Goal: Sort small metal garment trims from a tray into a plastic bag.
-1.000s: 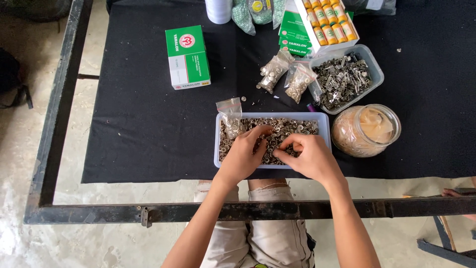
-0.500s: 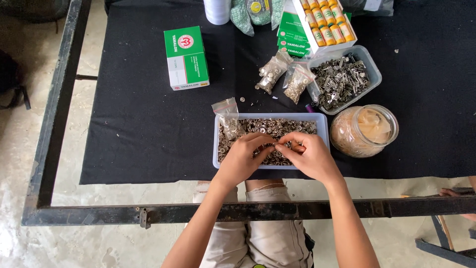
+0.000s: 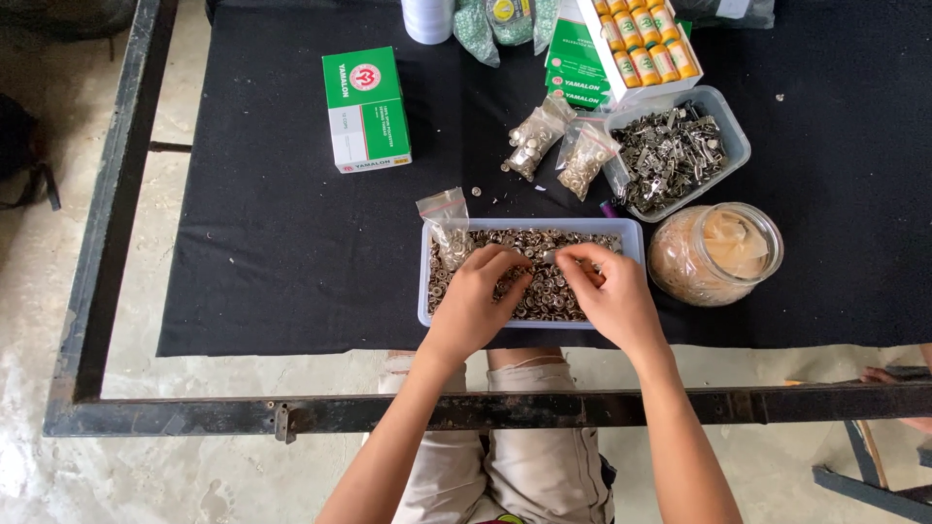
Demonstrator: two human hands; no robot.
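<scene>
I see both hands working inside the near tray (image 3: 427, 291), a pale rectangular tub of small metal rings set on the black cloth (image 3: 272, 243). Left hand (image 3: 478, 296): fingers curled down, tips resting in the rings (image 3: 544, 291); I cannot tell whether it grips any. Right hand (image 3: 610, 296): thumb and forefinger pinched together over the rings, on a piece too small to identify.

Count: two trays, the second tray (image 3: 733, 136) farther right holding metal clips; three small clear bags, one bag (image 3: 444, 215) at the near tray's left corner, two bags (image 3: 558, 146) behind; one glass jar (image 3: 718, 254) lying just right of the near tray.

Packages: one green-and-white box (image 3: 366, 109) far left; one open carton (image 3: 636, 44) of yellow tubes at the far edge
</scene>
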